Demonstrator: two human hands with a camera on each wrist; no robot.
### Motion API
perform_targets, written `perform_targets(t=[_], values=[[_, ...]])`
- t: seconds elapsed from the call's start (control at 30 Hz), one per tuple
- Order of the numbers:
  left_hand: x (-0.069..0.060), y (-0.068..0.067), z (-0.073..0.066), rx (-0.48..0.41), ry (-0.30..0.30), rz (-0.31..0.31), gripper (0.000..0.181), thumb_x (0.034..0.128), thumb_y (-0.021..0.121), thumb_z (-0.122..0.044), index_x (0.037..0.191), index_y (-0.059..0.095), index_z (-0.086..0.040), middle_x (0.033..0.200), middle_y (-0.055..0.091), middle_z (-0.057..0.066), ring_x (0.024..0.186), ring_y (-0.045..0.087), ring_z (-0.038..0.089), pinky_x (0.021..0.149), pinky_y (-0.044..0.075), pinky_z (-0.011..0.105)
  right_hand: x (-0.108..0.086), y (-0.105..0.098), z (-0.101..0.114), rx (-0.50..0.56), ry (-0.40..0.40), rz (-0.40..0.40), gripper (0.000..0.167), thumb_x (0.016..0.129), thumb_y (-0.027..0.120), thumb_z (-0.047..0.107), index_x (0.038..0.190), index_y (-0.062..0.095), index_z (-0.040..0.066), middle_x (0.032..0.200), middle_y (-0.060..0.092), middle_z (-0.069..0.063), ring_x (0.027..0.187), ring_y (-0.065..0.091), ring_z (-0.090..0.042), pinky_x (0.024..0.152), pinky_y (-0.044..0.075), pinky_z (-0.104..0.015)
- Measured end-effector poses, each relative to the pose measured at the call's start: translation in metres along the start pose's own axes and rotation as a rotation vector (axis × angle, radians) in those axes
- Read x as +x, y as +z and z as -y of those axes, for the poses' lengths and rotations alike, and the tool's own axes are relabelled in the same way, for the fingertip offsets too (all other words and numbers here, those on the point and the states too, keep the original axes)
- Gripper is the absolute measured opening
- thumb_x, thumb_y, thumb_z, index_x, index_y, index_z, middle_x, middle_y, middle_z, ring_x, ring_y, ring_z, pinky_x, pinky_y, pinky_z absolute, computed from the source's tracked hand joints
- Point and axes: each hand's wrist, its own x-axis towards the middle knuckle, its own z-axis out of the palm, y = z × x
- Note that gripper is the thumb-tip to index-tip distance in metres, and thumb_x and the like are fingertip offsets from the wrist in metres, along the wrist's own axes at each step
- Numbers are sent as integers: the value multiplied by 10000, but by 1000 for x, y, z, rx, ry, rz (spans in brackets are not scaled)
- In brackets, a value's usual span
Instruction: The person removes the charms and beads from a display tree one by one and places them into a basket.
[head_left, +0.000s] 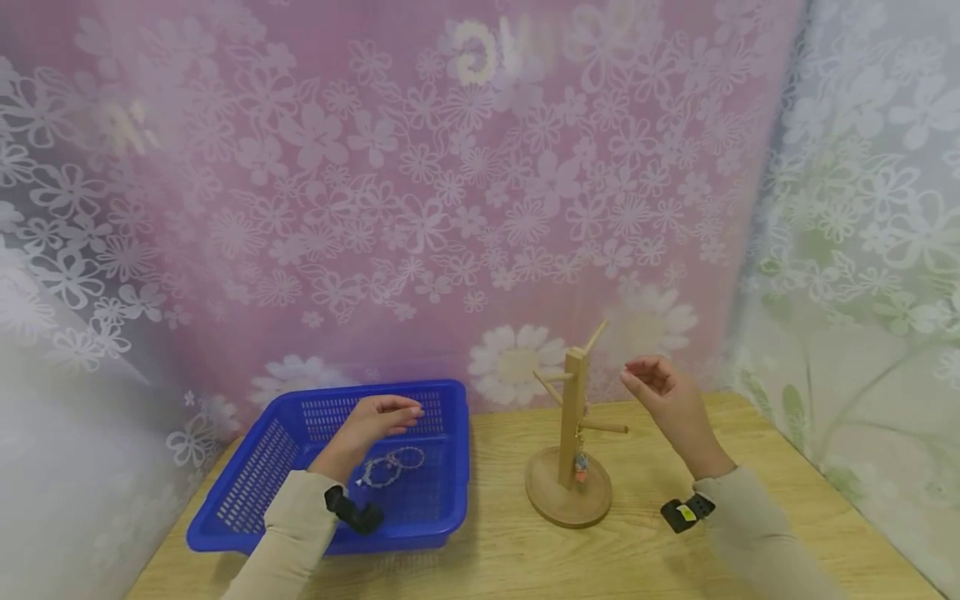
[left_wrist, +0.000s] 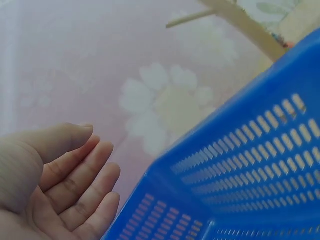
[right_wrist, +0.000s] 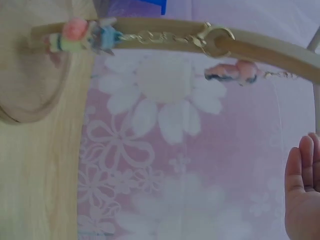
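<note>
Gripping nothing, loosely relaxed in left hand (head_left: 372, 427) and right hand (head_left: 672, 410) — with bracelets (head_left: 394, 461) at the left's five o'clock, in the blue basket (head_left: 462, 483) — probably light, flexible, delicate, best pinched at the three-o'clock edge, though too small to be sure.

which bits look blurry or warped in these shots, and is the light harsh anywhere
Head view: light soft and fairly even, pale letters up top blurred; left wrist view: hazy, white daisy print soft-edged; right wrist view: wooden post bows into a curve, though straight in the head view, and the hanging charms lack crisp detail.
</note>
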Motion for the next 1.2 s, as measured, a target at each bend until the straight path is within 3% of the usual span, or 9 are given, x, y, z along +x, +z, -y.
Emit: perform_targets(t=[0.27, 0.4, 0.5, 0.63, 0.73, 0.97, 1.2], values=[[-6, 19, -12, 7, 49, 35, 318, 927, 610, -165, 1149, 629, 62, 1119, 667, 150, 1027, 634, 260, 931, 480, 421, 24, -4, 12, -17, 63, 86, 499, 922, 607, 343, 1341, 485, 102, 1234, 568, -77, 1037, 542, -49, 856, 433, -112], [-8, 30, -16, -11, 80, 55, 314, 921, 617, -158, 1130, 632, 76, 1086, 680, 137, 1011, 638, 251, 922, 485, 423, 36, -3, 16, -49, 69, 134, 578, 918, 601, 383, 1397, 430, 110, 1309, 536, -94, 1128, 533, -177, 932, 455, -271], [-9, 37, -18, -31, 96, 73, 315, 910, 629, -146, 1118, 629, 90, 1057, 689, 129, 1020, 630, 312, 918, 484, 441, 45, -3, 18, -39, 53, 172, 597, 926, 596, 359, 1416, 399, 81, 1330, 516, -124, 1170, 516, -263, 947, 452, -379], [-11, 46, -19, -41, 99, 91, 317, 896, 651, -163, 1108, 641, 73, 1046, 691, 107, 1003, 632, 317, 910, 490, 425, 55, -3, 21, -6, 59, 223, 570, 944, 583, 300, 1421, 384, 59, 1315, 513, -158, 1177, 508, -276, 925, 461, -283], [-13, 52, -21, -33, 107, 106, 320, 892, 656, -171, 1110, 644, 64, 1057, 688, 120, 964, 646, 226, 894, 501, 387, 61, -4, 23, 0, 66, 253, 545, 946, 582, 285, 1404, 407, 48, 1278, 531, -160, 1142, 521, -239, 873, 456, -182], [-13, 70, -26, -55, 118, 124, 324, 888, 654, -144, 1115, 633, 86, 1037, 686, 136, 921, 645, 178, 863, 512, 368, 70, -5, 26, -51, 64, 303, 504, 938, 590, 303, 1375, 460, 89, 1175, 577, -123, 1015, 584, -154, 880, 483, -327], [-13, 90, -30, -49, 116, 117, 283, 879, 661, -152, 1080, 665, 47, 988, 698, 97, 854, 617, 90, 834, 502, 337, 70, -2, 26, 6, 66, 286, 413, 931, 606, 263, 1286, 528, 66, 1036, 587, -66, 882, 596, -65, 791, 484, -207]])
